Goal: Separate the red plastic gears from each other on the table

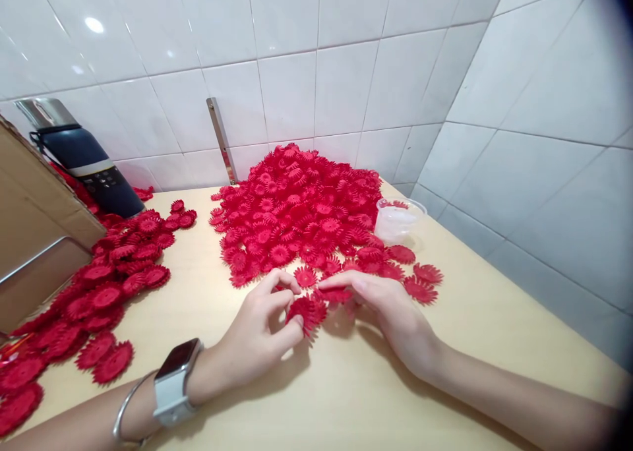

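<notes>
Between thumb and fingers, my left hand grips a red felt flower with a fringed edge, tilted up off the table. My right hand is curved beside it, fingers together and pointing left over another red flower piece. Its thumb is hidden below, so I cannot make out whether that piece is pinched or merely touched. Just beyond my fingertips lies a loose flower, at the front of a big heap of the same red flowers.
A clear plastic tub stands right of the heap. More red flowers spread along the left, near a cardboard box and a dark blue flask. A metal strip leans on the tiled wall behind the wooden table.
</notes>
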A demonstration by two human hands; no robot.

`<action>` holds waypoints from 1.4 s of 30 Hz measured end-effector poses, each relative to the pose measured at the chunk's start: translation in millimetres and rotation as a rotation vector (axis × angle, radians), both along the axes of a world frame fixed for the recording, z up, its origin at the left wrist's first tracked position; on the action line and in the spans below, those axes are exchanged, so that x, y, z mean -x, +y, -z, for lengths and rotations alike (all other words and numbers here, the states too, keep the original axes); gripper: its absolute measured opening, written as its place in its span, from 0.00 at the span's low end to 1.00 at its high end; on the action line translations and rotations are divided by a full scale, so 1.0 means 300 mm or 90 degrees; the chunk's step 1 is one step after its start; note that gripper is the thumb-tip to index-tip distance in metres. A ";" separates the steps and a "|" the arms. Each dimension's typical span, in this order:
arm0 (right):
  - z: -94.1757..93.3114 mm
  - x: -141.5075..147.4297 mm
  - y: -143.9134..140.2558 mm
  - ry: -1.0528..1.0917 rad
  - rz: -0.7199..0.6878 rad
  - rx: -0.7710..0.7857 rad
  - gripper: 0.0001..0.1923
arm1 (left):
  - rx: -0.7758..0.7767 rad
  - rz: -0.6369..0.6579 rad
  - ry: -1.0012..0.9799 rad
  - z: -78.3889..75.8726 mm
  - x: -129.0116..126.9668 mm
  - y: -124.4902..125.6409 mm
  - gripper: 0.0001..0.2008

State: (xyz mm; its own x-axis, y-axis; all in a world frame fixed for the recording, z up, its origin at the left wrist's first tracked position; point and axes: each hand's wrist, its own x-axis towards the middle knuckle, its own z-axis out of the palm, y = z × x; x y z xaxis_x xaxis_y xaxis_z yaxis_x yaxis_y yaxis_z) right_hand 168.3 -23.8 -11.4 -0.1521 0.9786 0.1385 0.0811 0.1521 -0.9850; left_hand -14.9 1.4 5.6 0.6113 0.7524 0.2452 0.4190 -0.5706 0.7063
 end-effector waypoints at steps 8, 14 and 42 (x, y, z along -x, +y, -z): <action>-0.006 0.023 0.020 0.057 0.007 0.077 0.15 | 0.018 -0.022 0.003 0.006 0.002 -0.002 0.06; 0.005 0.020 0.023 0.063 0.002 0.084 0.06 | 0.019 -0.007 -0.002 0.001 -0.001 0.002 0.07; -0.007 0.028 -0.008 -0.293 -0.142 -0.127 0.12 | 0.055 0.031 -0.014 0.002 0.002 -0.007 0.08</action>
State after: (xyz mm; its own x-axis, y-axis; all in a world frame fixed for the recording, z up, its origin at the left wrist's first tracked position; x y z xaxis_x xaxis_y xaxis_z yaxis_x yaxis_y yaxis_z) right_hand 160.0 -26.1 -9.3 -0.4415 0.8773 0.1883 0.4414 0.3950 -0.8057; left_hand -15.4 -0.6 4.8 0.6425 0.7411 0.1946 0.3769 -0.5268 0.7619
